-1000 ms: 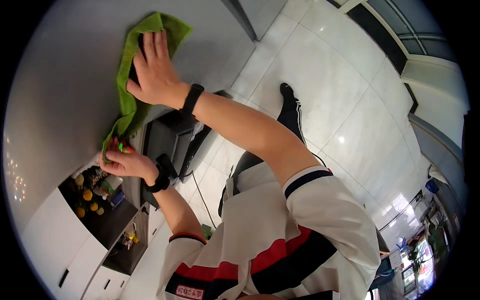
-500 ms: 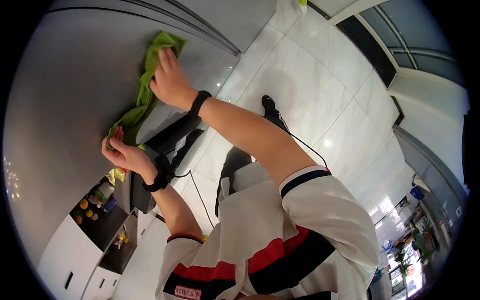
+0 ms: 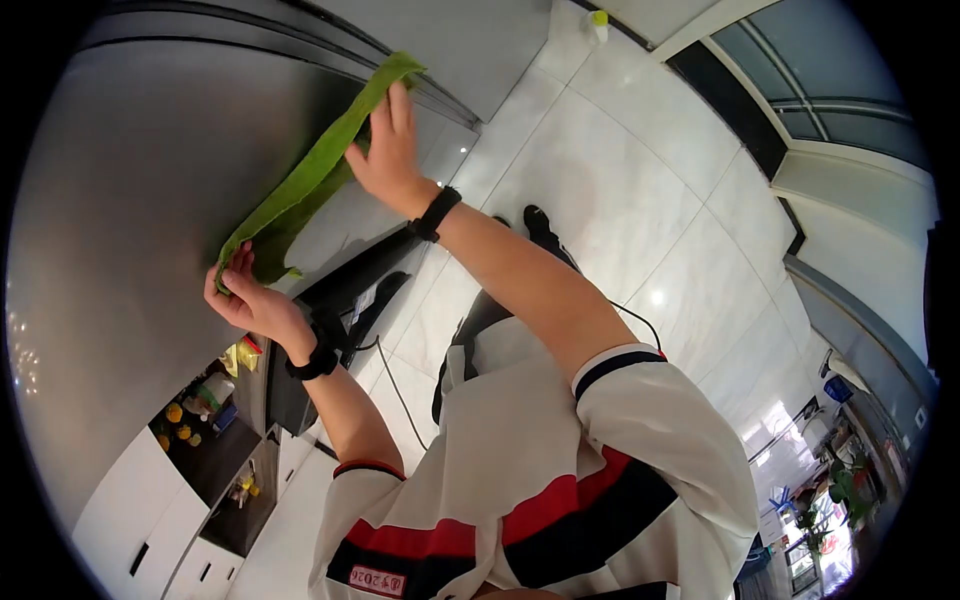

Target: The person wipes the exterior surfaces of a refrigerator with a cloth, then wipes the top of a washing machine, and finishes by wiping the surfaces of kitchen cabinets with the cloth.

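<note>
A green cloth (image 3: 305,180) is stretched taut between my two hands, in front of a grey metallic panel (image 3: 150,180) with dark seams that looks like a fridge door. My left hand (image 3: 258,305) is closed on the cloth's lower-left end, fingers curled round its edge. Farther up, my right hand (image 3: 392,155) holds the other end, its thumb and fingers pinching the fabric. Part of the cloth hangs in a fold below the stretched edge. Both wrists wear black bands.
Below the cloth stands a dark, slanted black object (image 3: 350,270), with a thin cable (image 3: 395,385) near it. Open shelves (image 3: 205,420) with yellow items are at lower left. Pale floor tiles (image 3: 620,190) spread to the right; a yellow-topped container (image 3: 599,22) stands at the top.
My right hand has moved up and to the right with its end of the cloth. The cloth went from bunched to stretched straight. My left hand has barely moved.
</note>
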The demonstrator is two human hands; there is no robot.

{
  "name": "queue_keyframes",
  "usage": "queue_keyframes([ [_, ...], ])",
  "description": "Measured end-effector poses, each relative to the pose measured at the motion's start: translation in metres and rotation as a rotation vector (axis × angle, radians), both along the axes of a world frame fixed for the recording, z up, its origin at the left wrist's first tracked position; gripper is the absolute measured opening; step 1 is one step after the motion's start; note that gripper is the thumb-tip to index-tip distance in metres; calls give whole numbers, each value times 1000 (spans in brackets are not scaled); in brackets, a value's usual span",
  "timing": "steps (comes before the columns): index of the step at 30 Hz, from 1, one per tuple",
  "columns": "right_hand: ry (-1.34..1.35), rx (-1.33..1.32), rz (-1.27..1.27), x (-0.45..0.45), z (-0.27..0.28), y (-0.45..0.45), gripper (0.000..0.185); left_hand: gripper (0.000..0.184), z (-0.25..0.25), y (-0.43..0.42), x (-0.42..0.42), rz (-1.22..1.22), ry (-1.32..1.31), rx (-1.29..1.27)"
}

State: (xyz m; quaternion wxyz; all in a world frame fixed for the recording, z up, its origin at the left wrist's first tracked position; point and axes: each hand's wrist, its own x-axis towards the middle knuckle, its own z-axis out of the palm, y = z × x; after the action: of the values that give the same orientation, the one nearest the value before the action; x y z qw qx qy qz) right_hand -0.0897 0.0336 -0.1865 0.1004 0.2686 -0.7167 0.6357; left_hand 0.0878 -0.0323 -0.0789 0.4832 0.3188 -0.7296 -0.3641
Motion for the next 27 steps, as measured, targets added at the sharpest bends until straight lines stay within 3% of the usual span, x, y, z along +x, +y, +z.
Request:
queue_keyframes([
  [14, 415, 0, -206, -141, 168, 10, 71, 25, 67, 12, -86, -169, 366, -107],
  [20, 373, -76, -122, -178, 189, 7, 63, 35, 84, 29, -119, -239, 391, -115],
  [27, 483, -124, -45, -260, 199, -4, 67, 38, 93, 48, -188, -151, 336, -148],
])
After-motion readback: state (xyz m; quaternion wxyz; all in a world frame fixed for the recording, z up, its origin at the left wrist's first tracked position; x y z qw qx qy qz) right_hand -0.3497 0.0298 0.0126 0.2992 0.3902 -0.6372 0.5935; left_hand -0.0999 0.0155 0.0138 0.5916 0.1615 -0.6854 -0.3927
